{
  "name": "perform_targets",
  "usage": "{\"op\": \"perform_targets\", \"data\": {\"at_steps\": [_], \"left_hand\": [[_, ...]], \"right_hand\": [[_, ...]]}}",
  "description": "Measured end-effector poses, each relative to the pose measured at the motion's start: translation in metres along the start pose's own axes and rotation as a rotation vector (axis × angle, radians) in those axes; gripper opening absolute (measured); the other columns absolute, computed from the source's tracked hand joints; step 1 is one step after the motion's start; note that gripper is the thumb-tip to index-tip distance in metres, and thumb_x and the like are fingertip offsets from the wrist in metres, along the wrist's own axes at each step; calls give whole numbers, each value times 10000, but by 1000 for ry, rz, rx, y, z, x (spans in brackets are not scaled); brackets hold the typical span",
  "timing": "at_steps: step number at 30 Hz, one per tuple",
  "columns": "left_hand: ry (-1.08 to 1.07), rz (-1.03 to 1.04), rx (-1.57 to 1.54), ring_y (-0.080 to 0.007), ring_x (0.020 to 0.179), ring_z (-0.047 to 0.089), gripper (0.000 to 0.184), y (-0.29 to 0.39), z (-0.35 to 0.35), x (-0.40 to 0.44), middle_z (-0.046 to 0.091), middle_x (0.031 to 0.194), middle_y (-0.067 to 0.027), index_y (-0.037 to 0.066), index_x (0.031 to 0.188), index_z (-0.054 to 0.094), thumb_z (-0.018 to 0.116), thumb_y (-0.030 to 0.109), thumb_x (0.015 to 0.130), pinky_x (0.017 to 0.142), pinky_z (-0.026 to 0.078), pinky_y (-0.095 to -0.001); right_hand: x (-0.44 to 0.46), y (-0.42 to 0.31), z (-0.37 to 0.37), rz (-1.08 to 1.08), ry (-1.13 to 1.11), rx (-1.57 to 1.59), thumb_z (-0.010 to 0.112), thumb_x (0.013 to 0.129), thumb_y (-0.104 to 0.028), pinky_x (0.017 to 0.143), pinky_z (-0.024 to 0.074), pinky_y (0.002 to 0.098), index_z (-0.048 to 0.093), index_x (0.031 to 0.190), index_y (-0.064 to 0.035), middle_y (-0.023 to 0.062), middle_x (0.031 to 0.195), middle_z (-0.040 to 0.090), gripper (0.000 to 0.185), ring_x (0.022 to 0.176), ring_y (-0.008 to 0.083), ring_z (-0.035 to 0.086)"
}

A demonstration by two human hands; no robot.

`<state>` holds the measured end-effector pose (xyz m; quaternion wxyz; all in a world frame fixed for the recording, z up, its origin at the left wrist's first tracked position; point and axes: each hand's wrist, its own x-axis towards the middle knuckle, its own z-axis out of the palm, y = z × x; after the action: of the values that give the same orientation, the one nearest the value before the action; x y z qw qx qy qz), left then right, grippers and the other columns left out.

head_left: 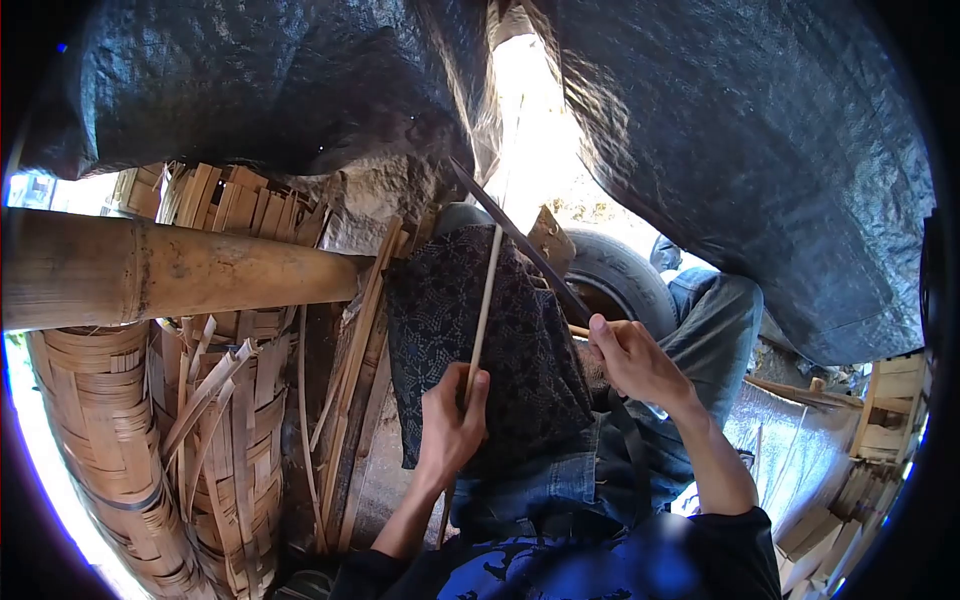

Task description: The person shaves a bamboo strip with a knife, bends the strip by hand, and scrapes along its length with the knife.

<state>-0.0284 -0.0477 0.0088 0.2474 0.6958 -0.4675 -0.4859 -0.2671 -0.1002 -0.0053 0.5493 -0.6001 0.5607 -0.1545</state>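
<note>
My left hand (455, 415) is closed around a thin, pale bamboo strip (487, 290), which points up and away from me. In my right hand (640, 365) is the handle end of a long dark-bladed knife (522, 243). Its blade slants up to the left, and its tip lies beyond the strip's far end. Blade and strip come close near the strip's upper end; whether they touch I cannot tell. Under both, a dark patterned cloth (430, 330) covers my lap and leg. My fingers hide most of the knife's handle.
A thick bamboo pole (220, 268) juts in from the left above woven bamboo baskets (95, 390). Split bamboo lengths (350, 380) lean beside my left arm. A tire (635, 275) stands ahead, near my bent knee. Dark tarp (740, 130) hangs overhead; more bamboo pieces (820, 530) lie at right.
</note>
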Motion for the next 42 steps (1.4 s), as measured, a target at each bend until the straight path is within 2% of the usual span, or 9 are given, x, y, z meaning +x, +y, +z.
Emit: {"op": "perform_targets", "data": {"at_steps": [5,9,17,22,25,27,30,36,42], "left_hand": [[19,104,176,-89,442,427,290,3,3,3,459,541,-22,-40,908,586,485,227,957,426,342,-257],[-228,-201,-350,-53,410,382,305,2,-10,15,394,538,28,9,887,550,405,259,987,383,322,-214],[-600,-428,-1017,-30,376,197,307,-2,-22,27,255,530,63,120,854,464,319,347,1002,346,185,-184],[-587,-591,-1142,-27,356,195,285,-22,-27,29,259,520,71,151,836,418,309,354,1002,334,164,-181],[-556,-654,-1154,-27,345,190,265,-28,-30,26,267,516,76,161,837,407,307,341,1004,330,159,-181],[-535,-663,-1143,-27,340,187,257,-28,-32,27,270,514,78,166,838,407,307,334,1005,329,159,-182],[-542,-679,-1147,-28,338,181,246,-27,-33,27,271,514,80,172,835,405,309,321,1005,328,159,-182],[-569,-692,-1190,-25,329,200,273,-24,-29,33,261,519,69,159,833,413,295,331,1008,310,163,-181],[-594,-685,-1336,-28,330,218,270,-27,-29,36,263,516,63,156,837,407,280,320,1011,312,170,-179]], "right_hand": [[-9,-8,2,32,37,90,285,990,-433,411,317,375,401,590,-30,83,426,334,579,377,155,348],[-16,-1,6,-304,252,-164,320,988,-408,405,334,377,446,609,-25,84,430,373,553,356,176,377],[3,-4,19,-231,83,-175,400,967,-405,409,372,391,507,621,-26,103,432,427,524,360,215,439],[22,16,30,-418,174,-518,457,945,-405,436,418,410,519,611,-40,109,451,465,498,401,243,512],[30,21,37,-191,-72,-478,457,940,-415,453,456,406,515,608,-42,107,468,496,503,434,263,555],[30,29,46,-417,108,-570,429,937,-462,444,475,396,522,611,-43,116,470,508,539,456,271,582],[29,40,59,-372,104,-728,432,924,-495,427,480,380,541,599,-37,143,460,505,571,462,268,596],[30,5,36,-283,68,-593,534,897,-421,365,377,392,573,671,-17,108,447,422,465,355,251,447],[32,6,45,-257,85,-353,423,937,-478,445,475,386,556,623,-13,133,444,488,577,392,265,550]]}}
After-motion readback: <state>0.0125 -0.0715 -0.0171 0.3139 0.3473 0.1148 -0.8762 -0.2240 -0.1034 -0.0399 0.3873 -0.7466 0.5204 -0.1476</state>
